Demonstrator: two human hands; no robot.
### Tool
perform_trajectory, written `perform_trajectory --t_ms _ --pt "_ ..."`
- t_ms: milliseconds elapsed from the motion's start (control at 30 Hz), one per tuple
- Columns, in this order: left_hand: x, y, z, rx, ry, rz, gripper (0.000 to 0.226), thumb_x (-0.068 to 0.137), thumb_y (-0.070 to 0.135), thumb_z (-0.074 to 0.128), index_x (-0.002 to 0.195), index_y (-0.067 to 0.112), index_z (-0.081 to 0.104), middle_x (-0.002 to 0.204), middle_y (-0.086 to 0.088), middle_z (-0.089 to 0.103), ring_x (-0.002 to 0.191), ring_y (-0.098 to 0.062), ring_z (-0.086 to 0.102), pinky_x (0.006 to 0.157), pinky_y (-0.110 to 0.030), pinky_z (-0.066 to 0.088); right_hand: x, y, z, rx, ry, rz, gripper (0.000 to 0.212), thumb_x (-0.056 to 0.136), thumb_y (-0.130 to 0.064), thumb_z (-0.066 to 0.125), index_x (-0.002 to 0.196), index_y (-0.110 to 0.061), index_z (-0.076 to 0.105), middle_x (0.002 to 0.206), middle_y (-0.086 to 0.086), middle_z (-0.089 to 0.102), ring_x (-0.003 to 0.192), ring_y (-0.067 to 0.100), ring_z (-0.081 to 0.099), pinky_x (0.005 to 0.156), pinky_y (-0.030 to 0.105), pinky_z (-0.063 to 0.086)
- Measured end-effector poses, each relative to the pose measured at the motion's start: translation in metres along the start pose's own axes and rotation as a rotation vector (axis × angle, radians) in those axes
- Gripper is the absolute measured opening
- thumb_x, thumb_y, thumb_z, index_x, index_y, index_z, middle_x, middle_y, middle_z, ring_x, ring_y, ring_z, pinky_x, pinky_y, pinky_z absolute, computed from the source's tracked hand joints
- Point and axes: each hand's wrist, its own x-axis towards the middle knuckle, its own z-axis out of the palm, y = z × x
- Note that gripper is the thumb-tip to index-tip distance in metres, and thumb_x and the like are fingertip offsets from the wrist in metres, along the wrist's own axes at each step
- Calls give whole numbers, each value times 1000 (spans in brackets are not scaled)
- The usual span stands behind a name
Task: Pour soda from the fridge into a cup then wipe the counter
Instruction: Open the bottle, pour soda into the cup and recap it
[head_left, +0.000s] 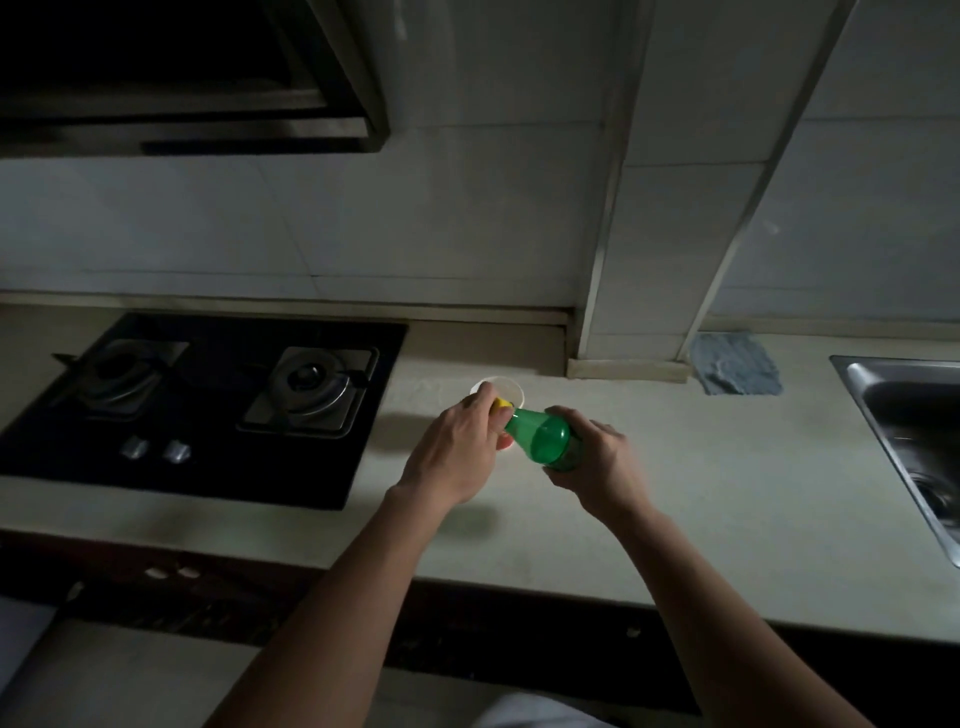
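Right hand (597, 462) grips bottle (540, 441); left hand (457, 452) pinches cap (502, 404).

There are 2 hands (457, 454) (597, 465), 1 bottle (540, 440), 1 cup (508, 388), 1 cloth (737, 364), 2 burners (122, 371) (310, 384) and 1 sink (883, 400)

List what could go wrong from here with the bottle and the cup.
The green bottle is tilted while the left hand grips its yellow cap; once loose, soda may fizz onto the counter.
The left hand is close by the white cup and could tip it.
The cloth lies by the wall, probably beyond quick reach.
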Motion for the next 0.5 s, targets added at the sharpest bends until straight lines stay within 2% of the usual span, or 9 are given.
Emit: perform_trajectory --t_ms 100,200,267,333,400,500 --pt "-5 -18 -8 55 -8 -19 21 104 42 28 93 25 34 84 2 57 68 -10 51 54 -22 30 2 -11 7 -35 -26 4 71 68 -21 86 132 -27 55 103 4 70 88 23 64 73 37 56" --pt "-8 -36 -19 62 -156 -29 25 101 50 29 97 26 36 96 -2 61 75 -16 52 58 -33 34 -2 -19 13 -11 -90 39 76 65 -24 88 132 -33 53 109 1 70 93 22 65 77 40 58" --pt "-9 -42 -32 -14 -207 38 26 99 49 38 109 25 40 106 4 57 86 -14 56 64 -32 44 -3 -25 11 54 -134 95 78 66 -25 89 134 -31 52 116 -1 69 100 19 66 83 32 57" --pt "-8 -45 -44 -4 -169 160 30 98 44 44 124 29 40 116 6 58 94 -15 60 71 -36 52 -2 -33 6 93 -194 143 81 66 -26 89 137 -27 51 122 -1 67 106 14 64 87 24 53" --pt "-4 -47 -48 45 -113 276 27 98 38 47 124 31 42 114 5 62 90 -15 63 67 -35 54 -1 -39 2 94 -204 160 82 66 -26 90 138 -25 51 123 -2 66 105 10 62 86 19 49" --pt "1 -48 -47 88 -98 334 19 99 33 46 116 27 40 106 2 63 76 -13 61 58 -28 53 1 -45 -1 110 -182 184 81 65 -24 90 137 -25 51 123 -3 66 108 13 62 87 21 49"
